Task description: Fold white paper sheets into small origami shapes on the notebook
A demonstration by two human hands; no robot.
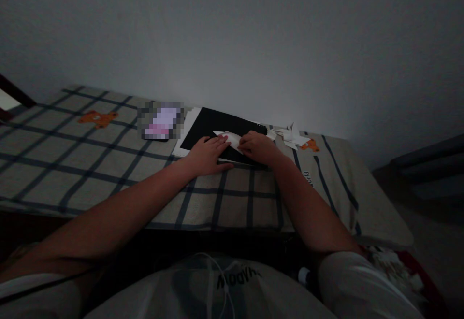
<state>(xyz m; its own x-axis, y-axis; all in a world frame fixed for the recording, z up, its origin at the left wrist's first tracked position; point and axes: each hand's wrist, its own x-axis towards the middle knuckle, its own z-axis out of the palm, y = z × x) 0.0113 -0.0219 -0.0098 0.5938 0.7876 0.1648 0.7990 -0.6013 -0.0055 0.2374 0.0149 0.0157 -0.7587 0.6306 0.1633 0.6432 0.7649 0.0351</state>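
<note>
A folded piece of white paper [230, 138] lies on a black board [213, 124] near the far edge of the checked tablecloth [108, 164]. My left hand [207, 155] lies flat with its fingertips pressing on the paper's left part. The right end of the paper is pinched by my right hand [258, 148], fingers curled over it. Both forearms reach forward across the cloth.
Several finished white paper folds [292, 136] lie just right of the black board. A blurred pink and white object [161, 121] sits to its left. Orange bear prints [97, 118] mark the cloth. A plain wall stands behind the table; the room is dim.
</note>
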